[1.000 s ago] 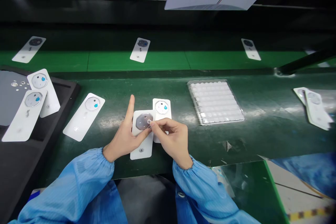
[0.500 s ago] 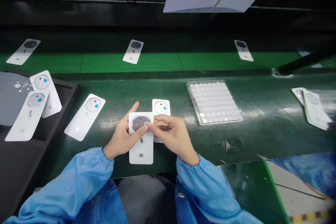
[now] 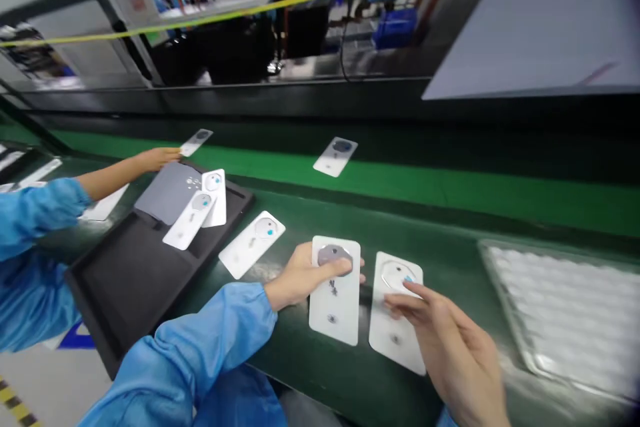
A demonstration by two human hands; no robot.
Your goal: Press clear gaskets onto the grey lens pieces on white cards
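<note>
the left hand [image 3: 300, 273] has slid its white card [image 3: 335, 290] flat onto the desk [image 3: 450, 253], thumb pinning its grey disc. the right hand [image 3: 440, 333] has let go; its loose, empty fingers [image 3: 407, 290] now touch the neighbouring card [image 3: 395, 310].

Pretty tight around the middle of the bench [image 3: 440, 240]. The left hand [image 3: 300, 275] sits on one white card [image 3: 334, 300] and the right hand [image 3: 445, 333] on the card just beside it [image 3: 397, 320], with only a thin strip of green between the two cards. Left of that, another loose card [image 3: 251, 244] lies at an angle, then the black tray [image 3: 125, 280] with two more cards and a grey sheet blocks that side. A co-worker's arm [image 3: 115, 173] reaches across the tray's far corner. To the right, the clear blister tray [image 3: 565, 313] takes up the space. Open room: the bare green mat behind the cards, up to the conveyor belt [image 3: 450, 190], where one card [image 3: 336, 156] lies well apart.
</note>
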